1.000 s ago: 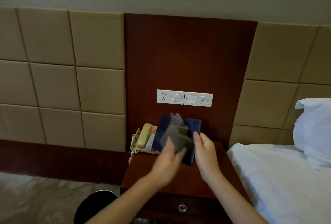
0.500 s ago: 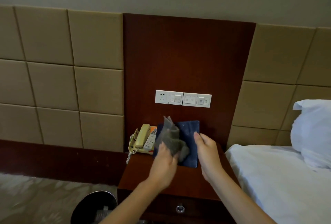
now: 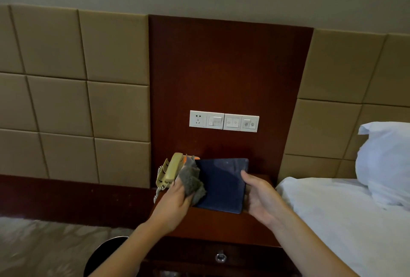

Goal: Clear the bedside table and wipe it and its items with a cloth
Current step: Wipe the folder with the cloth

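head: left hand grips cloth against folder.

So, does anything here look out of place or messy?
Nothing is broken or spilled. The dark blue rectangular folder shows pale, dusty-looking smears near its top edge, and the beige corded telephone's coiled cord hangs over the wooden bedside table's left edge.

Telephone at bedside table's back left, folder just right of it, bed beside table's right.
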Motion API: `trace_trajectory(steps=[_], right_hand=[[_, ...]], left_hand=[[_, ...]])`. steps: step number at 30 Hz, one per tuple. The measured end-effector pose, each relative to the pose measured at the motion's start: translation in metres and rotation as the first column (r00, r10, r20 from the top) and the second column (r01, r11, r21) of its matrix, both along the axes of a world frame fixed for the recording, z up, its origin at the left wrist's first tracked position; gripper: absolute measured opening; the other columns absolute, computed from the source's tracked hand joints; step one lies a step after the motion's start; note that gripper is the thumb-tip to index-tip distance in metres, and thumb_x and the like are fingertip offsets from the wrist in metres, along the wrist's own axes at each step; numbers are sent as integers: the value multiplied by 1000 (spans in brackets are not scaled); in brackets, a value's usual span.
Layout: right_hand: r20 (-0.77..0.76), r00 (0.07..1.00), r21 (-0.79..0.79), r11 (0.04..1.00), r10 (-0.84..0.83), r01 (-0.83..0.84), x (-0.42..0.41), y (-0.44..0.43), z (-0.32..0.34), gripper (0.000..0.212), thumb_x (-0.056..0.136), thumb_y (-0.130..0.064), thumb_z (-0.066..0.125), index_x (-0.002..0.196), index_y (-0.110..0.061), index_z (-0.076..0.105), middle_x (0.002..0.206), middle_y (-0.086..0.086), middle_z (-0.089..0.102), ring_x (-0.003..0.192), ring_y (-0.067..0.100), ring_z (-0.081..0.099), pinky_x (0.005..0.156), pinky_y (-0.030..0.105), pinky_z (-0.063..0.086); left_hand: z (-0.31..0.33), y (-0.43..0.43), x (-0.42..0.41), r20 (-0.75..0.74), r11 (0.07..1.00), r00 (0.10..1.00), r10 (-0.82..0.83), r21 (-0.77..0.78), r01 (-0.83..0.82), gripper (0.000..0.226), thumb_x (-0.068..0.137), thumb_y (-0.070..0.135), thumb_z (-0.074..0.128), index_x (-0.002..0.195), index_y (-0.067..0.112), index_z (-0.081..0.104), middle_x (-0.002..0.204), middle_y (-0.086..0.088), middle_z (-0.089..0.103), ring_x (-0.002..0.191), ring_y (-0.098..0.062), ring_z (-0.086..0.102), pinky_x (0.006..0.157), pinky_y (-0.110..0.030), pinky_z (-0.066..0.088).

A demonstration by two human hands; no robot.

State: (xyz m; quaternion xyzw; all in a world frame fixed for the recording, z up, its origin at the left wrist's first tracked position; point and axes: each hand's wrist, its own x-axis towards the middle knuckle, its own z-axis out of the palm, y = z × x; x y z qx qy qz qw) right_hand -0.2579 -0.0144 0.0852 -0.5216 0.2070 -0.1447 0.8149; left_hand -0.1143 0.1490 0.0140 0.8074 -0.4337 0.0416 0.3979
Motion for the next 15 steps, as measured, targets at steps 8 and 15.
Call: trace_trajectory(steps=[8,15], right_hand=[[23,996,235,968,84,-87,6,12,-14,35,98,-25,42,118,-5,62,109,22,68,104,35,62,81,46,50],[-36,991,109,986,128,-123,-1,12,-23,28,95,-28,51,116,-13,61,97,12,72,91,31,66,69,45,53]], left_hand=[[36,-36,-54,386,959,895,-226,251,133,58,99,38,30,150,28,5,152,14,-14,139,-2,-19,111,-20,-15],[40,-19,3,220,929,971,-90,370,2,45,102,29,34,145,22,35,158,4,16,146,-11,7,120,-35,7]])
